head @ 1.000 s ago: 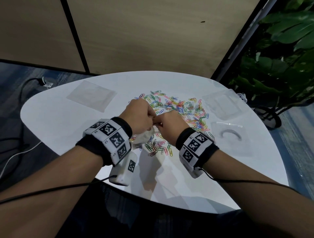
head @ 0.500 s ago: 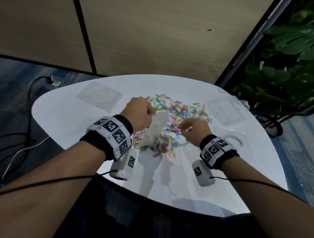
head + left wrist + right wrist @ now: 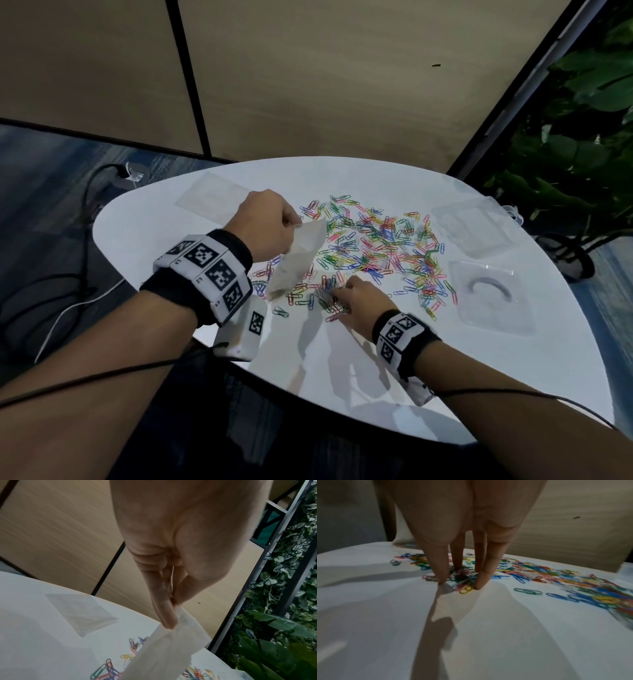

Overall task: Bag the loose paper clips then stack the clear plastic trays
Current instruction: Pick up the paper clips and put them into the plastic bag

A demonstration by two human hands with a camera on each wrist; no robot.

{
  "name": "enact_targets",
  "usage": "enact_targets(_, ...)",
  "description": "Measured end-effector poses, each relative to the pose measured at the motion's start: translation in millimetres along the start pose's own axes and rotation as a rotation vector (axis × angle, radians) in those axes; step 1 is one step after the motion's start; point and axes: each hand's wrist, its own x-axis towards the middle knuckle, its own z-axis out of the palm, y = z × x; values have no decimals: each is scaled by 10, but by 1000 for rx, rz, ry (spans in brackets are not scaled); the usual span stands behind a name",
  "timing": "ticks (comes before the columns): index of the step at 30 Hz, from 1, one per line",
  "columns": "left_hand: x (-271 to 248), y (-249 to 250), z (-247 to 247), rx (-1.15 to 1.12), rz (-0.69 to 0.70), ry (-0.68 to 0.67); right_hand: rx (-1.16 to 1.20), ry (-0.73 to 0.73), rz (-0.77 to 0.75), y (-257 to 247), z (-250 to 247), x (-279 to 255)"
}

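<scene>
Now: left hand [image 3: 265, 226] pinches one bag [image 3: 297, 262]; right hand [image 3: 363, 303] grasps paper clips [image 3: 376, 246]; two trays [image 3: 478, 231] nearby.

- Dim indoors; brightest on the white bench [image 3: 137, 233], with a faint sheen at its near edge.
- Lit from above and ahead, judging by long grey shadows thrown nearward from the left hand [image 3: 263, 226] and right hand [image 3: 363, 301].
- Sharp mid-frame in the head view; bowed at the edges, as along the wall seam [image 3: 186, 78].
- Smeared by motion on the clips [image 3: 590, 588] at right in the right wrist view; murky at upper left.
- Streaked on the wall [image 3: 51, 534] in the left wrist view; soft on the bag [image 3: 168, 649]; dark in the plant [image 3: 274, 628].
</scene>
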Motion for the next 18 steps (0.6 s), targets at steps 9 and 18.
enact_targets(9, 6, -29, 38, 12, -6, -62, 187, 74, 194, 88, -114, 84)
enact_targets(18, 44, 68, 161, 31, -11, -128, 1489, 143, 385, 228, -908, -12)
